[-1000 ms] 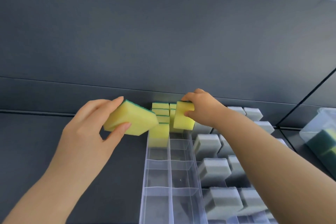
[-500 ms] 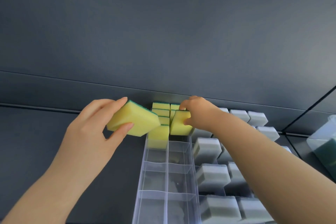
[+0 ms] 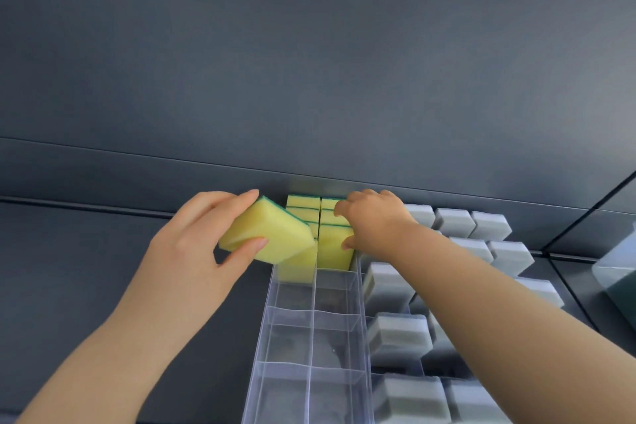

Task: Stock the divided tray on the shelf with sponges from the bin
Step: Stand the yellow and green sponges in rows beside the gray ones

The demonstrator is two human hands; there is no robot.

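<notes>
While the left hand (image 3: 192,251) holds a yellow sponge (image 3: 272,234) tilted above the far end of the clear tray (image 3: 313,320) on the shelf (image 3: 69,286), grip curled round it, right hand (image 3: 375,224) grip pinching a second sponge (image 3: 332,248) standing in the right row, grey sponges (image 3: 395,334) beside

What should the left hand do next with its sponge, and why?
Likely lower the sponge upright into the left column of the tray: the left hand holds it tilted just above the yellow sponges there, while the right hand grips another sponge standing in the right column.
</notes>
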